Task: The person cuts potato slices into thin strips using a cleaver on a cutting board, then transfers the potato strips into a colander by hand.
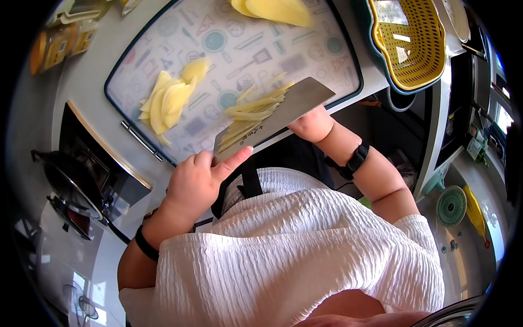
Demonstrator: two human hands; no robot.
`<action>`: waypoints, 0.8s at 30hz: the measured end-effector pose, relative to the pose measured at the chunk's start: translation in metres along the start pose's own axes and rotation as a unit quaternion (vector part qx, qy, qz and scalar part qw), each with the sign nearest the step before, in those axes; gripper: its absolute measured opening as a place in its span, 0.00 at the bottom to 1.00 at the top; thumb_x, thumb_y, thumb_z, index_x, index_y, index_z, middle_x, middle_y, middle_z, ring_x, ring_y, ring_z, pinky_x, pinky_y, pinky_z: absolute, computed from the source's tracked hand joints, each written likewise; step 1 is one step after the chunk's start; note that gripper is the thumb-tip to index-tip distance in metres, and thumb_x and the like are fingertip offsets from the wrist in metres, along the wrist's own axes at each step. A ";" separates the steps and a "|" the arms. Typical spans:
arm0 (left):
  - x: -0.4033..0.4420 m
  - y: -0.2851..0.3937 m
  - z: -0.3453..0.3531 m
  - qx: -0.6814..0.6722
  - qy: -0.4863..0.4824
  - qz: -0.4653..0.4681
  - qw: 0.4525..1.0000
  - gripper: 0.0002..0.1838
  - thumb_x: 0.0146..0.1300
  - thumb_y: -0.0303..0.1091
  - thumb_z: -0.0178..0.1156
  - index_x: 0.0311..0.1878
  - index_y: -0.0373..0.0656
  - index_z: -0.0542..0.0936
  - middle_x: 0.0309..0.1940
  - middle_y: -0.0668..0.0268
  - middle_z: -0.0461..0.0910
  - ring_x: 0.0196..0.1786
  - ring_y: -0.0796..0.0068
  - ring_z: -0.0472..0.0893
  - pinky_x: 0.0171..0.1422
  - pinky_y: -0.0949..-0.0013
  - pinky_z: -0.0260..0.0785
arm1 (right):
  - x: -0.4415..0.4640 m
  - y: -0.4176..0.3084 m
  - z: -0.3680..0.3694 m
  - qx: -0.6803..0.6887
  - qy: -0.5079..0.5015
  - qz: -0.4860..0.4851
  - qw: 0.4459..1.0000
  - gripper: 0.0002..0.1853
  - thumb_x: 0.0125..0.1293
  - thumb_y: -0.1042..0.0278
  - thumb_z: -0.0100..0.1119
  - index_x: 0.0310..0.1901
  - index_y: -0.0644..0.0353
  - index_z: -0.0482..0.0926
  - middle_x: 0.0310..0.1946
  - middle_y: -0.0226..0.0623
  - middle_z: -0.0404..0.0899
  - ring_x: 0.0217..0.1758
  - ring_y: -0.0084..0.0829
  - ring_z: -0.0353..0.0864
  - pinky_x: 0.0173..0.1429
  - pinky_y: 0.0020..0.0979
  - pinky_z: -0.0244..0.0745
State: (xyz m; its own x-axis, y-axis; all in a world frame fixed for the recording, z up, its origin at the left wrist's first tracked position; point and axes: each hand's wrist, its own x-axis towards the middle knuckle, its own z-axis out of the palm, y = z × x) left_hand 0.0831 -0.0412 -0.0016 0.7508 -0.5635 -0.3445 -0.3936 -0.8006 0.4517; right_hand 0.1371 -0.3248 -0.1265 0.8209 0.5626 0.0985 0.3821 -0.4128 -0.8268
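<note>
A wide-bladed kitchen knife (272,117) is tilted over the near edge of the patterned cutting board (180,41). My right hand (313,125) is closed at the blade's right end, the handle hidden from view. At the left end, my left hand (195,180) grips the blade's corner, one digit stretched along its lower edge and the others curled. Thin pale-yellow strips (253,111), which look like potato, lie against the blade and on the board. To their left is a fanned pile of thin slices (169,101). Larger yellow pieces (275,11) lie at the far edge.
A yellow perforated basket (408,43) stands right of the board, nested in a blue-green container. Jars (68,43) are at the far left. A black pan (71,180) sits lower left. A green round object (451,206) is at the right.
</note>
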 end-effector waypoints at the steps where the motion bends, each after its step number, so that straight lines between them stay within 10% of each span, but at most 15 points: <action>1: 0.001 0.000 0.000 0.002 -0.002 0.001 1.000 0.41 0.60 0.24 0.55 0.73 0.77 0.65 0.26 0.65 0.62 0.25 0.63 0.71 0.27 0.62 0.69 | 0.001 0.000 0.000 0.002 0.005 -0.004 1.000 0.15 0.51 0.76 0.65 0.43 0.61 0.82 0.42 0.45 0.80 0.47 0.49 0.78 0.52 0.43 0.75; 17: 0.031 -0.002 0.015 0.043 0.020 0.025 0.999 0.44 0.60 0.23 0.54 0.75 0.81 0.58 0.26 0.64 0.64 0.23 0.64 0.71 0.26 0.62 0.70 | -0.002 0.001 -0.002 0.019 -0.023 0.029 0.999 0.14 0.54 0.72 0.66 0.45 0.55 0.84 0.46 0.36 0.81 0.50 0.44 0.80 0.51 0.39 0.78; 24: 0.034 0.002 0.007 0.054 -0.006 -0.008 0.999 0.41 0.61 0.23 0.52 0.74 0.78 0.61 0.25 0.60 0.69 0.24 0.58 0.75 0.28 0.58 0.72 | 0.006 -0.010 -0.009 -0.121 -0.025 -0.107 0.987 0.12 0.56 0.67 0.68 0.43 0.53 0.85 0.43 0.29 0.82 0.46 0.38 0.81 0.52 0.36 0.79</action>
State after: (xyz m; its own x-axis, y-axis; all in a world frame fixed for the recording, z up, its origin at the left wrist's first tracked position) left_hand 0.1038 -0.0635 -0.0185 0.7518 -0.5521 -0.3606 -0.4363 -0.8265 0.3557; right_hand 0.1422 -0.3240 -0.1129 0.6904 0.6878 0.2243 0.6399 -0.4360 -0.6328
